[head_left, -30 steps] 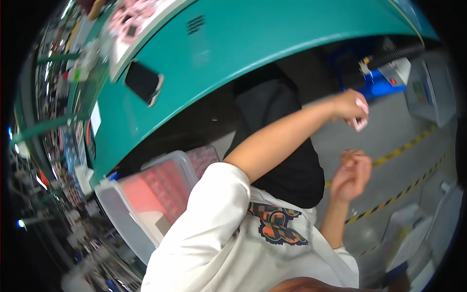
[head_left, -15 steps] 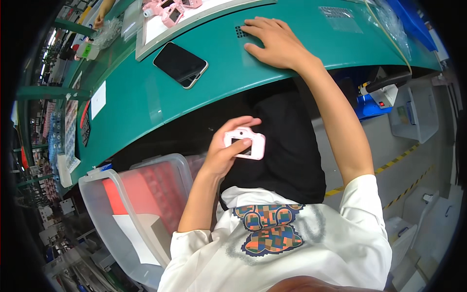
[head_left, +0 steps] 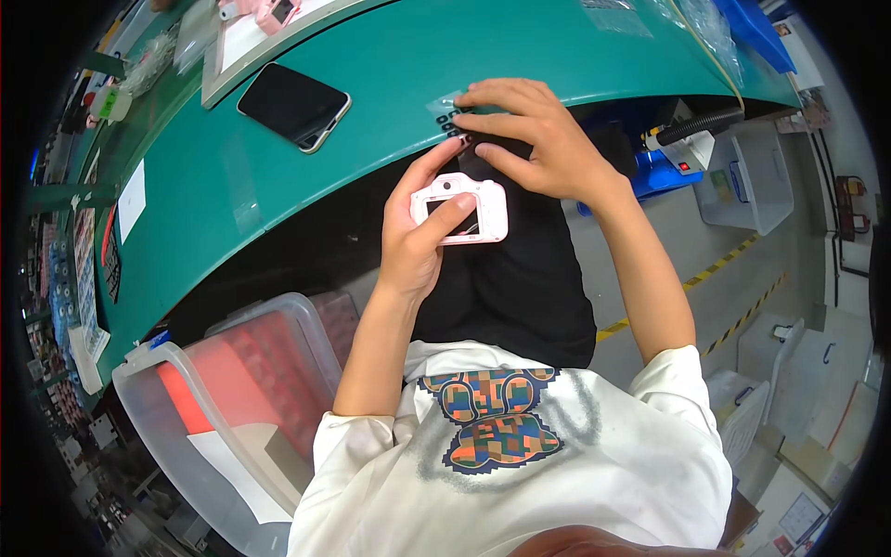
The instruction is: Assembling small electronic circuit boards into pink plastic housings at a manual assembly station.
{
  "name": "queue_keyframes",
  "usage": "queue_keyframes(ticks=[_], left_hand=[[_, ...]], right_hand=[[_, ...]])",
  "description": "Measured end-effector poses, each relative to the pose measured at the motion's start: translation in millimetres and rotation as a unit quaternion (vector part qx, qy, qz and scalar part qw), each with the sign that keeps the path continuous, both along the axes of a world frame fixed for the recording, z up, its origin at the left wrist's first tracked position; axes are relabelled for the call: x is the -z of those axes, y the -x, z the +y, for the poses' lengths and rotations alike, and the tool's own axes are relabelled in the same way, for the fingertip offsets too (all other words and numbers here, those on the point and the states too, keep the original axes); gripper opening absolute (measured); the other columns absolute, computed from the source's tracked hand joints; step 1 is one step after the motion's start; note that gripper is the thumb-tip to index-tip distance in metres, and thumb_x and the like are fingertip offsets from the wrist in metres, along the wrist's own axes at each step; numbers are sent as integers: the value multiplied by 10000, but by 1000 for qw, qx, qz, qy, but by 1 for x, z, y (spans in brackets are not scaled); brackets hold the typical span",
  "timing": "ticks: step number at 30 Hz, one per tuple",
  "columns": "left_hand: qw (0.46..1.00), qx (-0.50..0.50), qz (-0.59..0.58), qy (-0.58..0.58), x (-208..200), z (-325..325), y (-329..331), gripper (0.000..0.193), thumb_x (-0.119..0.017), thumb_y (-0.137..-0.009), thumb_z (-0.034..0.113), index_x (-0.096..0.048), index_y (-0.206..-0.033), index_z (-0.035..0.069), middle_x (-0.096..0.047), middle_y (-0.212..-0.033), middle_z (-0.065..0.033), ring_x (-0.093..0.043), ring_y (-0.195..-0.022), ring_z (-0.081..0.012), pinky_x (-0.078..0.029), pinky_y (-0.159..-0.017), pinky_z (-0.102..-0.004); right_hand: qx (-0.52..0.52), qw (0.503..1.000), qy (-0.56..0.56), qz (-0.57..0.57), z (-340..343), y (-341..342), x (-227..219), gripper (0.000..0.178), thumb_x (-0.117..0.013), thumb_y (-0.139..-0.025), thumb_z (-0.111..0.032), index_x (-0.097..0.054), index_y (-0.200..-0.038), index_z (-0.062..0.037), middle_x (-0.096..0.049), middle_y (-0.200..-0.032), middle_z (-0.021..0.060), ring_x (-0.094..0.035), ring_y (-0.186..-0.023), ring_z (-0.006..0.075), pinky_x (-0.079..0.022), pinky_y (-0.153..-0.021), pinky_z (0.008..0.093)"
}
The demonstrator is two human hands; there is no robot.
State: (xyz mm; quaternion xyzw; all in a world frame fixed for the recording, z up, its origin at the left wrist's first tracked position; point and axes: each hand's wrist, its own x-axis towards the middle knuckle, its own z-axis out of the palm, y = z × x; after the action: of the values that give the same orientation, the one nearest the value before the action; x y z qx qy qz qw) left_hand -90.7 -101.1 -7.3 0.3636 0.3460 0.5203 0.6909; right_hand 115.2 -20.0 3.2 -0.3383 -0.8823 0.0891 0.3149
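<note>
My left hand (head_left: 419, 234) holds a small pink toy camera (head_left: 461, 209) over my lap, thumb across its dark screen. My right hand (head_left: 524, 139) rests at the near edge of the green worktable (head_left: 278, 176), its fingertips on a small clear sheet with dark round stickers (head_left: 447, 116). A black phone (head_left: 293, 106) lies face up on the table to the left of that hand.
A clear plastic bin (head_left: 200, 408) with pink and white contents stands by my left side under the table. A white tray (head_left: 255, 42) with more pink parts sits at the table's far side. Clear boxes (head_left: 747, 176) stand on the floor to my right.
My left hand has brought the pink camera up close to the table edge. My right hand slid back from further up the table to the sticker sheet at its near edge.
</note>
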Motion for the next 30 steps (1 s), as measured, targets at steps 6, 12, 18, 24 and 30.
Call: queue_keyframes(ticks=[6, 12, 18, 24, 30], left_hand=[[996, -31, -55, 63, 0, -4, 3, 566, -614, -889, 97, -500, -1418, -66, -627, -1282, -185, -638, -1064, -216, -504, -938, -294], [987, -14, -140, 75, -7, 0, 8, 557, -584, -920, 160, -495, -1397, -112, -637, -1211, -183, -649, -1017, -226, -516, -903, -303], [986, -6, -151, 66, -22, 12, 9, 549, -590, -922, 168, -506, -1386, -114, -637, -1203, -200, -653, -986, -228, -517, -882, -306], [999, -25, -32, 36, -50, 32, 3, 537, -610, -919, 159, -516, -1376, -108, -644, -1172, -208, -659, -972, -237, -518, -875, -311], [999, 15, 10, 32, -66, 76, 2, 438, -652, -912, 143, -570, -1280, -80, -647, -1169, -185, -659, -1001, -244, -517, -873, -313]], right_hand=[[-7, 994, -47, 99, -6, 8, 10, 276, -773, -803, -82, -775, -1077, -115, -667, -1270, 39, -608, -1148, 218, -422, -1005, 375], [1, 985, -135, 106, -10, 5, -3, 220, -788, -797, -70, -767, -1015, -94, -677, -1039, 36, -602, -898, 181, -441, -860, 346], [-24, 988, -108, 113, 0, 5, -10, 188, -773, -805, -52, -751, -991, -73, -643, -895, 23, -550, -748, 173, -434, -752, 316], [-20, 984, -95, 147, 17, 7, -14, 163, -749, -823, -39, -725, -984, -56, -639, -852, 27, -526, -682, 184, -438, -675, 290], [24, 983, -111, 146, 45, 8, -14, 154, -718, -846, -34, -716, -998, -58, -628, -848, 34, -530, -676, 192, -439, -641, 291]])
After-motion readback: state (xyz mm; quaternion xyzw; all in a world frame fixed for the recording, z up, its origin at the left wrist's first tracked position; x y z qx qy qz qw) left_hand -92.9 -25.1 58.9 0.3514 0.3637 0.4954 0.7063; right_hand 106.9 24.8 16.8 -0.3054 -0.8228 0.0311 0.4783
